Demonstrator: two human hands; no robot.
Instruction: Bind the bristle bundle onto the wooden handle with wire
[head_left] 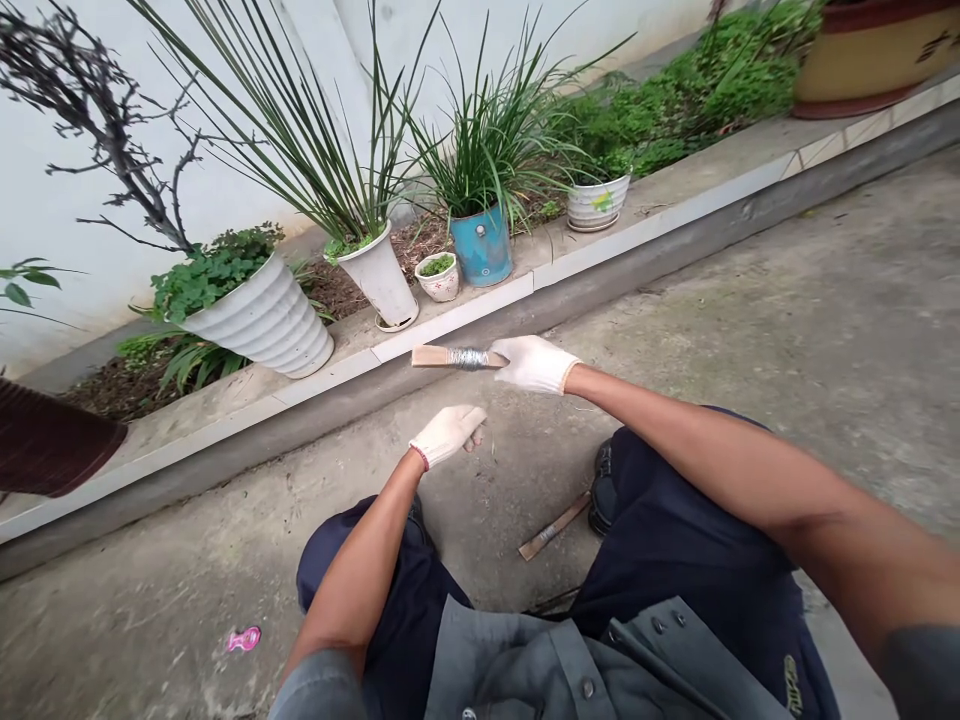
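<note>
My right hand [536,364], in a white knit glove, grips one end of a flat wooden strip [431,356]. Silvery wire [468,358] is wound round the strip's middle, and its bare end points left toward the kerb. Below and to the left is my left hand [448,436], gloved too, with its fingers curled closed and apart from the strip. Whatever those fingers pinch, perhaps a thin strand, is too small to make out. A second wooden strip [553,527] lies on the concrete beside my right shoe, with something wound round its middle.
Along the raised kerb [457,318] stand a ribbed white pot [262,315], a tall white pot [377,278], a small cup-like pot [438,278], a blue pot [481,248] and a low white pot [598,203]. A pink object [244,639] lies on the concrete floor [150,590] at lower left.
</note>
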